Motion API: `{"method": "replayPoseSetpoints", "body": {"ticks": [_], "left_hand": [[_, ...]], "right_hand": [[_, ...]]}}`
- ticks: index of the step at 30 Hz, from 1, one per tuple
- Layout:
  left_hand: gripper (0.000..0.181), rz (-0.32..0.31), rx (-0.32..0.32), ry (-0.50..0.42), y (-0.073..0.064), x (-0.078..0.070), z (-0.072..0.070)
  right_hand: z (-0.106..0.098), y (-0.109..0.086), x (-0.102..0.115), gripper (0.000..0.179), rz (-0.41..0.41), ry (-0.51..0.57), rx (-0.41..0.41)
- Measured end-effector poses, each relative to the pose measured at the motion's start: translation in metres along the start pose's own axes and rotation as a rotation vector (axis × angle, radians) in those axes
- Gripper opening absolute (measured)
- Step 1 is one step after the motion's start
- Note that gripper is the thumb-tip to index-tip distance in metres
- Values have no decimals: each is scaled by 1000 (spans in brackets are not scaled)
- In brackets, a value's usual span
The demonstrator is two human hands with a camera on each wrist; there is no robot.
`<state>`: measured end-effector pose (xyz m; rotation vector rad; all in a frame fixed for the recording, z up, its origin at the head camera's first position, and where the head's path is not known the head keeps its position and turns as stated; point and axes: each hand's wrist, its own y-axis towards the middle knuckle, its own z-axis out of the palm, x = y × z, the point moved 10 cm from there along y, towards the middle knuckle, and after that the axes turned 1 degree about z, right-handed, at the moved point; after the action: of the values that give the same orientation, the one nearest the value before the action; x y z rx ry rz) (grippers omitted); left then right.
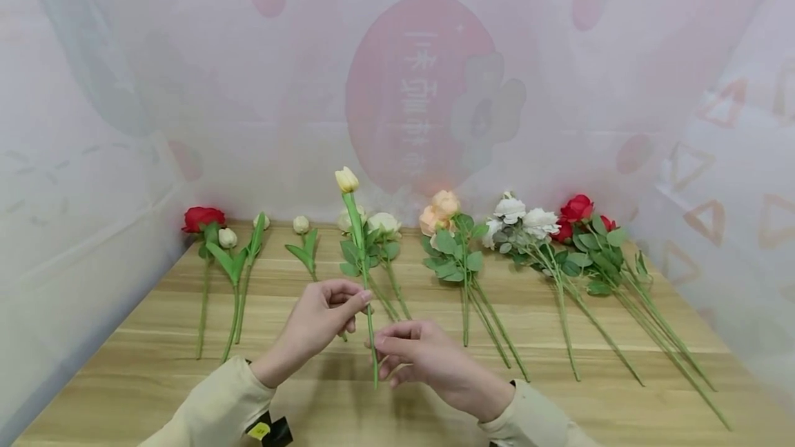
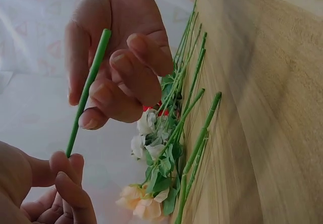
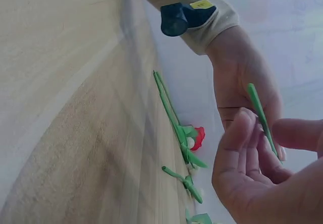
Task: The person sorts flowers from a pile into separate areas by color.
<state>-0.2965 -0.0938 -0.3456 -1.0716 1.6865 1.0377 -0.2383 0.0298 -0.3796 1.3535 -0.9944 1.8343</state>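
A pale yellow tulip [image 1: 347, 180] stands nearly upright above the table, its long green leaf below the bloom. My left hand [image 1: 324, 316] pinches its stem between thumb and fingers, and the lower stem [image 2: 91, 82] sticks out past the grip. My right hand [image 1: 428, 361] is beside that lower end, fingers loosely bent. Seen from the left wrist, the stem passes between the right thumb and fingers [image 2: 133, 72], with a gap around it. In the right wrist view, the left hand [image 3: 242, 72] is behind the stem [image 3: 260, 110]; the bloom is out of frame there.
On the wooden table [image 1: 310, 392] lie a red flower [image 1: 203, 218], several white tulips [image 1: 228, 237], cream flowers [image 1: 384, 224], peach flowers [image 1: 444, 204], white flowers [image 1: 539, 223] and red roses [image 1: 576, 207], stems toward me. Printed cloth walls [image 1: 248, 88] enclose the back and sides.
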Motion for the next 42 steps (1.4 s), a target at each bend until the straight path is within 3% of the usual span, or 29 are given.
{"method": "replayPoseSetpoints", "body": {"ticks": [9, 15, 20, 24, 31, 37, 42], "left_hand": [[23, 32, -25, 31, 3, 0, -9], [29, -7, -81, 145, -1, 12, -43], [33, -82, -70, 255, -12, 33, -71], [33, -125, -69, 326, -24, 45, -85], [34, -191, -57, 320, -34, 59, -95], [36, -195, -38, 338, -37, 58, -99], [40, -211, -29, 365, -37, 56, -99]], "right_hand": [[-1, 11, 12, 20, -76, -139, -59], [-7, 27, 15, 16, -83, -250, -118], [-10, 49, 15, 10, -71, -331, -160], [-10, 66, 15, 10, -46, -386, -168], [-6, 94, 10, 20, 35, -450, -178], [1, 113, 7, 26, 43, -524, -201], [5, 126, 4, 47, 35, -648, -179]]}}
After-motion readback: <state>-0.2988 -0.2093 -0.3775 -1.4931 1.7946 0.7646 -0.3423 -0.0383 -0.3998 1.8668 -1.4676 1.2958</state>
